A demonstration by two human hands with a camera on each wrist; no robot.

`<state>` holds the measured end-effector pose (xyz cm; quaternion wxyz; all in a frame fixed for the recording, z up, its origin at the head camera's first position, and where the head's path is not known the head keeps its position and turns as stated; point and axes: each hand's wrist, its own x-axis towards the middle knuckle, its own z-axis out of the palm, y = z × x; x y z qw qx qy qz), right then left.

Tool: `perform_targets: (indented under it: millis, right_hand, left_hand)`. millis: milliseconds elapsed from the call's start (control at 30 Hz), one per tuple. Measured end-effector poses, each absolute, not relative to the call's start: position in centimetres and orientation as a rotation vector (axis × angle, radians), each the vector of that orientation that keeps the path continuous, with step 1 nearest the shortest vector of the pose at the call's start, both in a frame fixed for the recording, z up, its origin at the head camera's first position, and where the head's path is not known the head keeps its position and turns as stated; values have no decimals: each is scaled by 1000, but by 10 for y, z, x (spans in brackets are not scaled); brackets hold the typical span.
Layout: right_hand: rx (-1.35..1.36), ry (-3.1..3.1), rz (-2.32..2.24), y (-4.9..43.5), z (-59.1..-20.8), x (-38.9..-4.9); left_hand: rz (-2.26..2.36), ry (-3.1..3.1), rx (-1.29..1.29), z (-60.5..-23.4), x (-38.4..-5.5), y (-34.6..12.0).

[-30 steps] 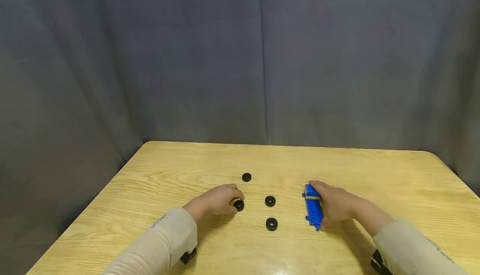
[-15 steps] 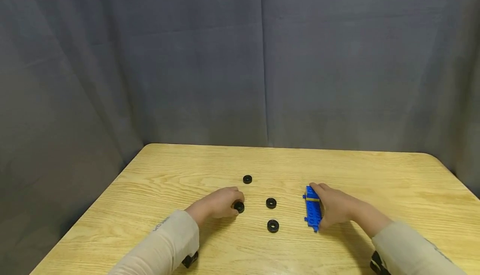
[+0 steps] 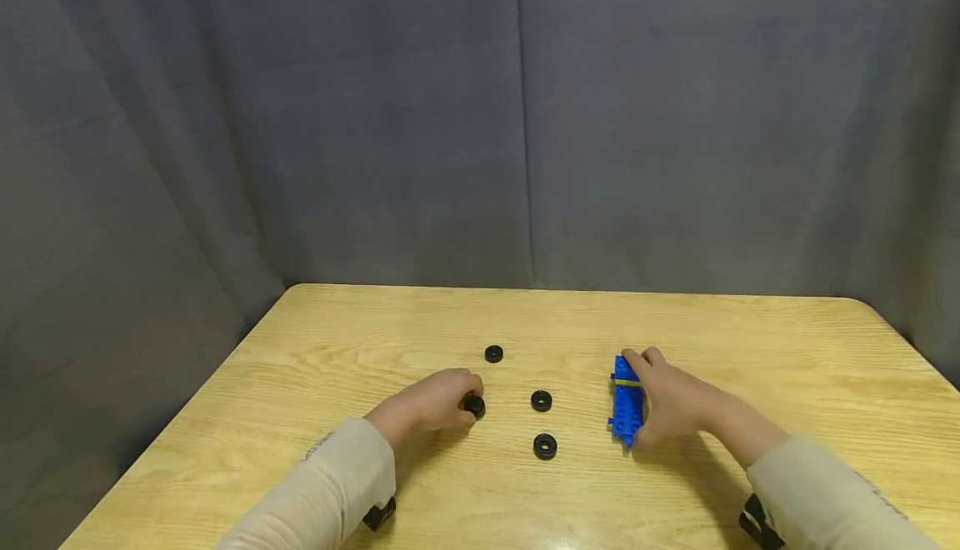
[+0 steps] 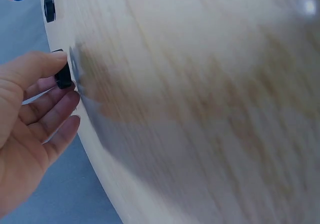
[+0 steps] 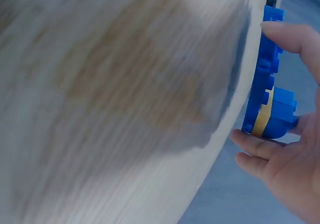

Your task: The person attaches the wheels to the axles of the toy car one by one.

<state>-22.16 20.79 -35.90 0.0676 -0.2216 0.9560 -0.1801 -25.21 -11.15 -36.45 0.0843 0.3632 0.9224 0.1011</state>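
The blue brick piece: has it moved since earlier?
Yes, slightly: the blue brick piece has shifted up the head view, toward the far table edge, judged against the lowest black ring.

place: curtained booth | shown by: grey drapes [image 3: 375,117] behind and at left, wood-grain table [image 3: 750,342]

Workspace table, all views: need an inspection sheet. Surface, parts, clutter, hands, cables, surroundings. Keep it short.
Surface: light wood-grain table; glare spot in the left wrist view.
Job's things: blue brick piece with yellow strip; black ring in hand; on the table, far ring, middle ring and near ring.
Clutter: nothing seen.
Grippers: bare hands; left hand pinches the black ring, right hand grips the blue brick piece by its ends. Black devices show under both cuffs.
Cables: nothing seen.
Surroundings: grey curtain behind the table and along both sides.
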Motion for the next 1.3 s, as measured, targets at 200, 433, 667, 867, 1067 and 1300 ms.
perform_targets:
  millis: [200,433,667,867,1067,1300]
  right_hand:
    - [-693,2924,-597,209,-356,-221]
    - [-719,2990,-648,205,-354,-219]
    - [-709,3024,-715,203,-348,-217]
    - [-691,3008,-783,201,-344,-214]
    - [-717,3008,-803,199,-342,-211]
    - [-745,3020,-847,200,-339,-210]
  left_hand:
    - [344,2751,1077,-364,-254,-114]
    - [455,2752,1068,-364,-253,-116]
    - [530,2751,1068,-360,-256,-115]
    - [551,2763,1134,-358,-256,-112]
    - [576,2762,1106,-356,-255,-108]
    - [569,2779,1133,-350,-256,-100]
